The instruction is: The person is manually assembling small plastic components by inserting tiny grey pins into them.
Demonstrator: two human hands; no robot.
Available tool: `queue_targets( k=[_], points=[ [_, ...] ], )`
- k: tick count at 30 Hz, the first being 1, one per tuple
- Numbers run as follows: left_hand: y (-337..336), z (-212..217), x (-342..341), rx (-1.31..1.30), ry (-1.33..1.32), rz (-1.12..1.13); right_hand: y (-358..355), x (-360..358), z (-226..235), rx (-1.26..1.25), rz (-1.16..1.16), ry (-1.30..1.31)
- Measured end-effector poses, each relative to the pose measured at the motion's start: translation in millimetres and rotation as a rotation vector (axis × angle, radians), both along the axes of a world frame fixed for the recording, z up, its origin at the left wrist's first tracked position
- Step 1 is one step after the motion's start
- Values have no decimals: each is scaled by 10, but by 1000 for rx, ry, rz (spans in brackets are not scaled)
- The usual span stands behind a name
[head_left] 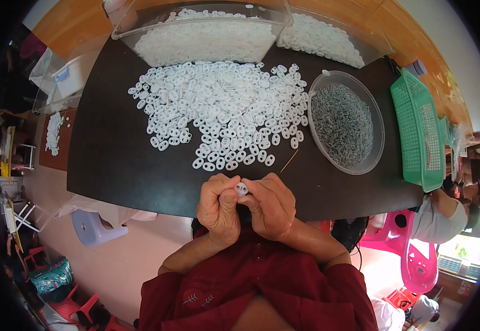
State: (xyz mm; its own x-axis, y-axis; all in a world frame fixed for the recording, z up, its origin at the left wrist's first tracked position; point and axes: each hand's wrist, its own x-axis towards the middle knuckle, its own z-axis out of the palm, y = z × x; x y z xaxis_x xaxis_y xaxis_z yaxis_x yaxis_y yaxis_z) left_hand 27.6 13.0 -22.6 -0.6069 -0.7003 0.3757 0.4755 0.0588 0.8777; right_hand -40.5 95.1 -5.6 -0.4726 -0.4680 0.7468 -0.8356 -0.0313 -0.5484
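Observation:
A small white oval plastic piece with two holes (241, 190) is pinched between my hands, just over the near edge of the dark table (124, 176). My left hand (219, 212) grips its left side with thumb and fingers. On the other side, my right hand (273, 205) is closed on the same piece, its fingers curled. Whether anything sits inside the piece is too small to tell. Beyond my hands spreads a heap of matching white two-holed pieces (223, 105). To its right, many small grey screws (342, 124) fill a round clear plastic tray (382, 132).
A thin yellowish stick (290, 160) lies between heap and tray. Two clear bins (201, 23) of white pieces line the back. A green basket (413, 132) stands at the right edge. Below are a pale purple stool (94, 229) and a pink chair (416, 265). Another person (441, 218) is at right.

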Motion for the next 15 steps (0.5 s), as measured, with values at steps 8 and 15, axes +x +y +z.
queue_targets(
  k=[8, 15],
  points=[
    [7, 7, -31, -30, 45, 61, -33, 2, 8, -15, -6, 40],
    [-71, 144, 35, -119, -72, -22, 45, -127, 310, 50, 10, -34]
  ],
)
